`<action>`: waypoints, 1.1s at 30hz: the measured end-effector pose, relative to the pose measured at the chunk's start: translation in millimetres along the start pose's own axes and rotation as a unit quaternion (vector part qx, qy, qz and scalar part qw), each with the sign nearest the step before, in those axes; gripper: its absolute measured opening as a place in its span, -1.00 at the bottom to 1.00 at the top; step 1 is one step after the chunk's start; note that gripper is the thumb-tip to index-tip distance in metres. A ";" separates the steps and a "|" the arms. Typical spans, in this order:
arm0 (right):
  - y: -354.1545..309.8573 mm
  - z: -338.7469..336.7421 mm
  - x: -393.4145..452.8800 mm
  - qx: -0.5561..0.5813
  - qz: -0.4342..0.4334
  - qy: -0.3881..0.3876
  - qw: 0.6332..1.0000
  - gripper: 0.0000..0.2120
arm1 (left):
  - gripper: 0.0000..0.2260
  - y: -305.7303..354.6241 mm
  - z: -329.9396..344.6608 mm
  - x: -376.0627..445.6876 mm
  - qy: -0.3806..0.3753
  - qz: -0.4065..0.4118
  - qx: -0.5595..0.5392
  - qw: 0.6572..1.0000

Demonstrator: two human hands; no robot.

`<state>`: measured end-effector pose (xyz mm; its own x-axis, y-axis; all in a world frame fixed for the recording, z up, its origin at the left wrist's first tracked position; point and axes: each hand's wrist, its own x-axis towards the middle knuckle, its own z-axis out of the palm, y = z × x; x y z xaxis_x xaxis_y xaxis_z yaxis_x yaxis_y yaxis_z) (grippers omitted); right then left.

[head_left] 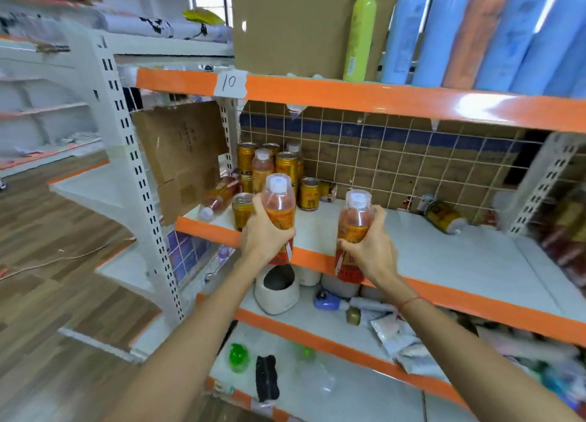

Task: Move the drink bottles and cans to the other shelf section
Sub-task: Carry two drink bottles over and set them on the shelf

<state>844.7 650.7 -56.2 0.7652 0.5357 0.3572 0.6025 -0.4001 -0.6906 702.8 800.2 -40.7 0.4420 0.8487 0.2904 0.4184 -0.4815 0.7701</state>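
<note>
Two bare arms reach up from the bottom of the view, and each hand holds a drink bottle. The left hand point(264, 231) has its grip wrapped round the middle of the left bottle point(279, 204). The right hand point(369, 245) has its grip wrapped round the right bottle point(352, 228) the same way. Both bottles stand upright, with white caps on top, just in front of the orange edge of the middle shelf point(444, 247).

More drinks sit at the left end of that shelf. A bunch of gold cans point(285, 164) and bottles stands in the back corner. One can point(242, 210) stands just left of the left hand. Another bottle point(218, 199) lies on its side near the shelf's left edge. Far to the right on the shelf, one more bottle point(444, 217) lies tipped over by the wire back.

I think this is the carrying step: two bottles are picked up and not yet put down. I cannot tell which way they are going. Next, both bottles need to go onto the other part of the shelf, set down standing up, with care not to bump the can by the left hand.
</note>
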 end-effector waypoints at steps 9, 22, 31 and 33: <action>63.5 -112.9 -63.7 -0.031 0.081 0.112 0.990 -0.21 | -0.23 91.2 71.9 -70.4 -0.132 0.107 -0.012 0.985; 202.5 -324.7 -156.3 -0.132 0.175 0.218 0.951 -0.15 | -0.25 261.8 210.0 -222.7 -0.254 0.189 -0.060 0.947; 287.7 -450.8 -181.9 -0.156 0.177 0.234 0.943 -0.14 | -0.22 360.4 299.2 -312.0 -0.273 0.199 -0.099 0.936; 302.3 -468.4 -180.0 -0.147 0.174 0.237 0.944 -0.17 | -0.21 377.2 316.2 -320.9 -0.271 0.200 -0.102 0.936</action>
<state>995.5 85.0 -34.6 0.9017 -0.0319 0.4311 0.2798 -0.7171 -0.6383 969.7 277.0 -23.1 0.8914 0.3473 0.2910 -0.0023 -0.6386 0.7695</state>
